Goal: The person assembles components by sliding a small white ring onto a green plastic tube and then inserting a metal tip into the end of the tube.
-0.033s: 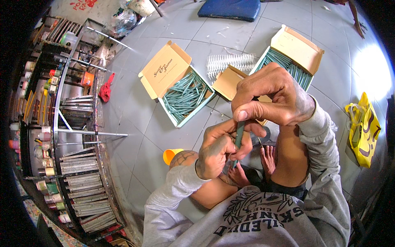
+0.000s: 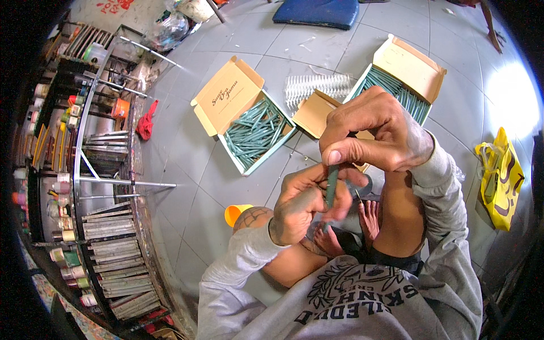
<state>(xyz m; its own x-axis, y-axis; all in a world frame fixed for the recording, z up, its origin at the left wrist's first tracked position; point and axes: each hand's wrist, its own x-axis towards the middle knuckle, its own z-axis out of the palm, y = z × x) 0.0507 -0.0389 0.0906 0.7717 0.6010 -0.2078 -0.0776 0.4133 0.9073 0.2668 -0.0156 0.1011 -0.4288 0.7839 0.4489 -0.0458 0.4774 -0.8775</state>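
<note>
A slim dark green stick (image 2: 331,184) is held between both hands above my lap. My right hand (image 2: 377,133) pinches its upper end between thumb and fingertips. Lower down, my left hand (image 2: 306,201) has its thumb and fingers around the stick; its fingertips are blurred by motion. The lower tip shows faintly below the left fingers. Past my hands, an open carton (image 2: 276,152) holds a loose heap of similar green sticks (image 2: 258,129). A second open carton (image 2: 425,110), partly behind my right hand, has green sticks in neater rows (image 2: 394,88).
A white wire-like coil rack (image 2: 317,88) and a brown carton flap (image 2: 313,115) lie between the cartons. A shelf with jars and frames (image 2: 116,224) stands left. A yellow bag (image 2: 501,184) sits right, a yellow cup (image 2: 232,215) by my knee, a blue cushion (image 2: 316,12) beyond.
My left fingers have shifted around the stick and are blurred now. The right hand keeps its pinch, almost unmoved. The cartons stay put.
</note>
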